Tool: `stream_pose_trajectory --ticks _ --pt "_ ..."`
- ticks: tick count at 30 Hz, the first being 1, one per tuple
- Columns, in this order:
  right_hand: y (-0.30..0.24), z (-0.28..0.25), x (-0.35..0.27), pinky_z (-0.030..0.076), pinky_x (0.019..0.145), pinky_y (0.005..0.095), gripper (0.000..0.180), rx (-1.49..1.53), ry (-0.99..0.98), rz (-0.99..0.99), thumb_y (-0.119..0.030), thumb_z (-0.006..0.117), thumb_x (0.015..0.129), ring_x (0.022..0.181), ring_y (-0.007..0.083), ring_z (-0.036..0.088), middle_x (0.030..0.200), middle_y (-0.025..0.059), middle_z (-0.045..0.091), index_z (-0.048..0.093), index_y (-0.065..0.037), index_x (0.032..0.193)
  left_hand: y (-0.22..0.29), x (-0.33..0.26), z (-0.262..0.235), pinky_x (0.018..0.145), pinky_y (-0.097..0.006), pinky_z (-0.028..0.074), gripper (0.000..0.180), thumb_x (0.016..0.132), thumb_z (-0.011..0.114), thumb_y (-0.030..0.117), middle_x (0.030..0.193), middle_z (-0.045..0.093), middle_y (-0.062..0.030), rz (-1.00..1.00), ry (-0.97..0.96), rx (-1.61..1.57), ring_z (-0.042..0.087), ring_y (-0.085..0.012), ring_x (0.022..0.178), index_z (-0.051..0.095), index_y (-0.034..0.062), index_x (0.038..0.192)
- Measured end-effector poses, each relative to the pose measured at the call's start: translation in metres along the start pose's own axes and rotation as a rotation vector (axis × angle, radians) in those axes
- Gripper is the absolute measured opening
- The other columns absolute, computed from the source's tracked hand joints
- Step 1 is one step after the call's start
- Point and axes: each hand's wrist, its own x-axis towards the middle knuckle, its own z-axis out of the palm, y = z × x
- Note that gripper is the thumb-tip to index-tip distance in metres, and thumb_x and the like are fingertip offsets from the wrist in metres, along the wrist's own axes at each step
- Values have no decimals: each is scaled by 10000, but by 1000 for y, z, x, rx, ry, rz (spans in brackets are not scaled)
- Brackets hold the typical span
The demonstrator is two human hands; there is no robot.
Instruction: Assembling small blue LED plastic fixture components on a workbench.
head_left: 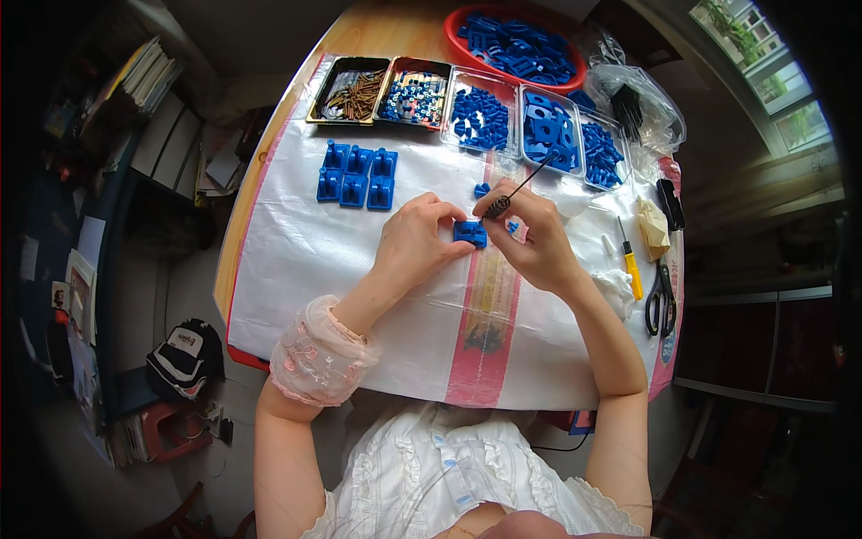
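The small blue block point(470, 234) sits right at the fingertips of the left hand point(415, 235), in front of the person and low over the sheet point(278, 269) that covers the bench point(386, 25). It looks like moulded plastic, so it should be light and stiff, hard to crush but smooth enough to slide or twist under a sideways push; any thin raised parts would probably be the weakest places. The flat side edges look the safest hold, with the top left free. The left thumb and index finger are closed on it from its left side, with only a narrow gap between them, filled by the block. The right hand point(539, 238) has its thumb and fingers drawn together around a thin dark tool point(496, 208) with a ridged black part, its slim shaft slanting up and away to the right; whether it touches the block is hidden by those fingers. Loose small blue pieces point(513, 227) lie just under the right fingers, and another blue piece point(482, 190) lies just beyond them. Farther out and to the left of the left fingers stand six blue assemblies point(356, 175), close together in two rows.
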Motion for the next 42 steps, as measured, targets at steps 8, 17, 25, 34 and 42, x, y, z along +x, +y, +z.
stream_pose_trajectory --ticks 8,17,25,34,42 --pt "0 0 1 498 684 351 120 -11 2 -6 31 682 873 762 239 649 891 110 669 691 0 989 -1 1 0 778 -366 572 415 708 955 233 918 702 -81 6 -2 -5 695 -235 824 807 64 1057" --pt "3 0 -1 498 697 346 131 -6 1 13 24 689 881 791 238 657 914 109 681 704 -4 1009 -1 1 0 760 -370 563 408 713 955 234 909 698 -80 -4 -8 -12 686 -235 807 807 68 1054" --pt "6 -3 0 495 707 341 120 -12 -19 8 20 687 884 806 225 657 930 103 686 701 -2 1001 -1 0 0 754 -375 557 388 716 952 236 896 686 -78 6 4 -14 679 -239 805 811 78 1041" --pt "6 -1 -1 496 710 334 111 -1 -12 18 34 679 882 809 217 664 937 98 697 699 3 986 -4 -1 1 769 -372 556 385 722 950 258 903 684 -72 0 1 -2 680 -241 825 814 92 1041" --pt "2 -3 0 511 756 325 136 8 -33 34 71 685 863 852 208 667 963 97 703 687 18 989 -4 -1 1 779 -370 560 383 725 949 274 912 691 -70 9 4 0 691 -242 846 811 91 1032"
